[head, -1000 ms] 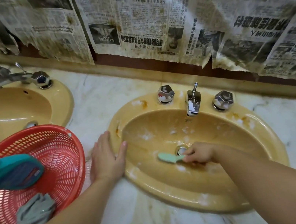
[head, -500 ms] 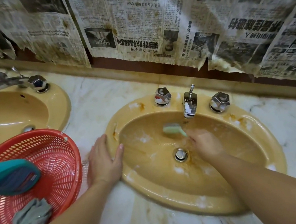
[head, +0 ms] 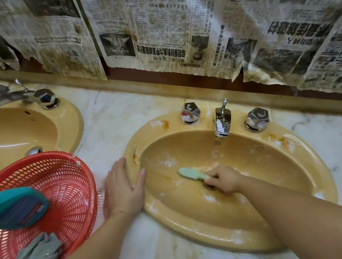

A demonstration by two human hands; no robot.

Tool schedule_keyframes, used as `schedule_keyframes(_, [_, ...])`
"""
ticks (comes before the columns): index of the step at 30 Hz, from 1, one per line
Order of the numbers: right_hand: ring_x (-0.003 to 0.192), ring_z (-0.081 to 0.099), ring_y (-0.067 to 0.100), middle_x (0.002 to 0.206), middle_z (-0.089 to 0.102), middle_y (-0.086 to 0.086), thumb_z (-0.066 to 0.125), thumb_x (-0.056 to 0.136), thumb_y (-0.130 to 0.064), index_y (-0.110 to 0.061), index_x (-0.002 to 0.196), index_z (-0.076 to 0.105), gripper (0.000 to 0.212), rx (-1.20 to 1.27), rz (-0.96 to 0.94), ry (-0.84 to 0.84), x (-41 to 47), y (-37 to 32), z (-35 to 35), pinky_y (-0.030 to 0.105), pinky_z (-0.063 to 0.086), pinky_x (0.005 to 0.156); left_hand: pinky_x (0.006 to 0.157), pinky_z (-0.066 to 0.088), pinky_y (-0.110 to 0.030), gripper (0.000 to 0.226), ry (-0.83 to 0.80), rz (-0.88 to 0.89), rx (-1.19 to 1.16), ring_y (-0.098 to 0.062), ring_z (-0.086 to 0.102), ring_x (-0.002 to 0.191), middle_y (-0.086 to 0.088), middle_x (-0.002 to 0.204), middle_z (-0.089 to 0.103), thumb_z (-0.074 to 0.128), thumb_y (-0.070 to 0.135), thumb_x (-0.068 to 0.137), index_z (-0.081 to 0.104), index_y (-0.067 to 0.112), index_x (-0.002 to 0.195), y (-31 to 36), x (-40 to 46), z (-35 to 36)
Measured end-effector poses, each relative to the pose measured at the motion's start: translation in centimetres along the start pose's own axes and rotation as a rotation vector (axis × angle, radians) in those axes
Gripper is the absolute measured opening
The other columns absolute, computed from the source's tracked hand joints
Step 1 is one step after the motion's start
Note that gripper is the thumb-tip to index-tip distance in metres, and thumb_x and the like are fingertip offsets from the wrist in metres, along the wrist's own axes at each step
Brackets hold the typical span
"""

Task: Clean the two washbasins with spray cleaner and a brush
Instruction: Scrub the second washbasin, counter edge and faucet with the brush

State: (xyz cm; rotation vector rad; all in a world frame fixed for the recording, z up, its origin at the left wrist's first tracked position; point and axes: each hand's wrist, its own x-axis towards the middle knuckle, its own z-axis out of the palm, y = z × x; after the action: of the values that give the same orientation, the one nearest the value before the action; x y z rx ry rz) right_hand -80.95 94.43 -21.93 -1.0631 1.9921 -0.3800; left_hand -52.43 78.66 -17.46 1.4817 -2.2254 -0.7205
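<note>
Our right hand (head: 223, 180) grips the green brush (head: 191, 174) down inside the right basin (head: 306, 178), near the bottom among bits of white foam. Our left hand (head: 122, 188) lies flat with fingers straight on that basin's left rim. The teal spray bottle (head: 11, 207) sits in the red basket (head: 72, 188) beside the left basin (head: 61, 114).

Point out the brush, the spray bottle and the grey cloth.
brush (head: 191, 175), head view, on its green back.
spray bottle (head: 11, 208), head view, on its teal body.
grey cloth (head: 37, 258), head view, on its middle.
</note>
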Motion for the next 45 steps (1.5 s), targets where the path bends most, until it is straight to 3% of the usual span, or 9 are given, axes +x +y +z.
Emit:
schedule_keyframes(8, [0.058, 0.051, 0.009, 0.064, 0.058, -0.007, 0.065, 0.1, -0.032, -0.019, 0.111, 0.076, 0.02, 0.343, 0.067, -0.352, 0.6, -1.8, 2.2, 0.022, 0.044, 0.054, 0.116, 0.035, -0.048, 0.083, 0.005, -0.004, -0.001, -0.027, 0.042, 0.138, -0.005, 0.15, 0.047, 0.04, 0.071, 0.088, 0.036, 0.018, 0.151, 0.0, -0.1, 0.0])
schedule_keyframes(12, [0.054, 0.05, 0.009, 0.062, 0.057, -0.004, 0.063, 0.1, -0.036, -0.031, 0.092, 0.075, 0.015, 0.267, 0.063, 0.122, 1.8, -1.8, 1.8, 0.027, 0.04, 0.057, 0.115, 0.036, -0.049, 0.083, -0.002, -0.014, -0.006, -0.027, 0.041, 0.139, -0.004, 0.151, 0.047, 0.04, 0.072, 0.087, 0.035, 0.02, 0.152, 0.0, -0.1, 0.0])
schedule_keyframes(15, [0.056, 0.051, 0.01, 0.069, 0.058, 0.001, 0.066, 0.099, -0.028, -0.014, 0.107, 0.075, 0.019, 0.52, 0.117, -0.36, 1.3, -3.1, 2.8, 0.026, 0.045, 0.054, 0.115, 0.036, -0.05, 0.084, -0.007, -0.021, -0.01, -0.027, 0.04, 0.14, -0.003, 0.151, 0.046, 0.039, 0.073, 0.087, 0.035, 0.021, 0.152, -0.1, -0.2, 0.0])
schedule_keyframes(18, [0.061, 0.052, 0.009, 0.069, 0.062, -0.009, 0.065, 0.1, -0.033, -0.021, 0.099, 0.078, 0.017, 0.433, 0.049, 0.054, 2.0, -4.1, 3.5, 0.026, 0.041, 0.058, 0.115, 0.036, -0.048, 0.083, -0.001, -0.011, -0.006, -0.026, 0.041, 0.139, -0.003, 0.151, 0.046, 0.039, 0.072, 0.087, 0.035, 0.02, 0.152, 0.1, -0.1, 0.0])
schedule_keyframes(22, [0.056, 0.045, 0.011, 0.067, 0.054, 0.0, 0.067, 0.098, -0.029, -0.017, 0.112, 0.075, 0.02, 0.699, 0.097, -0.368, 1.6, -5.2, 4.2, 0.023, 0.04, 0.049, 0.116, 0.036, -0.048, 0.084, 0.001, -0.015, -0.002, -0.025, 0.041, 0.139, -0.003, 0.151, 0.046, 0.04, 0.072, 0.086, 0.036, 0.019, 0.152, 0.2, -0.1, -0.1])
schedule_keyframes(34, [0.06, 0.047, 0.01, 0.069, 0.056, -0.003, 0.066, 0.099, -0.032, -0.019, 0.12, 0.075, 0.026, 0.75, -0.017, -0.077, 2.7, -7.0, 5.2, 0.022, 0.04, 0.058, 0.116, 0.036, -0.048, 0.085, 0.009, -0.008, -0.013, -0.024, 0.042, 0.14, -0.004, 0.152, 0.046, 0.039, 0.072, 0.087, 0.037, 0.017, 0.152, 0.0, 0.0, 0.1])
schedule_keyframes(36, [0.062, 0.05, 0.009, 0.071, 0.061, -0.003, 0.068, 0.098, -0.032, -0.024, 0.117, 0.076, 0.022, 0.692, -0.073, -0.224, 2.1, -7.1, 5.3, 0.024, 0.043, 0.061, 0.116, 0.036, -0.048, 0.084, 0.01, 0.0, -0.012, -0.025, 0.043, 0.139, -0.004, 0.15, 0.047, 0.04, 0.072, 0.088, 0.037, 0.017, 0.151, 0.0, 0.0, 0.1])
schedule_keyframes(41, [0.079, 0.055, 0.013, 0.089, 0.064, -0.007, 0.058, 0.103, -0.037, -0.033, 0.129, 0.069, 0.029, 0.126, -0.132, 0.602, 1.9, -5.0, 1.7, 0.032, 0.039, 0.064, 0.117, 0.034, -0.048, 0.084, 0.0, -0.017, -0.014, -0.024, 0.04, 0.141, -0.004, 0.152, 0.046, 0.04, 0.07, 0.087, 0.036, 0.018, 0.153, 0.3, -0.2, -0.2])
schedule_keyframes(45, [0.078, 0.059, 0.017, 0.083, 0.062, -0.006, 0.051, 0.104, -0.042, -0.034, 0.124, 0.07, 0.029, -0.27, 0.017, 0.287, 1.6, -3.2, 0.9, 0.036, 0.047, 0.064, 0.118, 0.034, -0.049, 0.084, -0.007, -0.022, -0.017, -0.024, 0.039, 0.142, -0.004, 0.154, 0.044, 0.04, 0.07, 0.087, 0.035, 0.019, 0.153, 0.4, -0.2, -0.3])
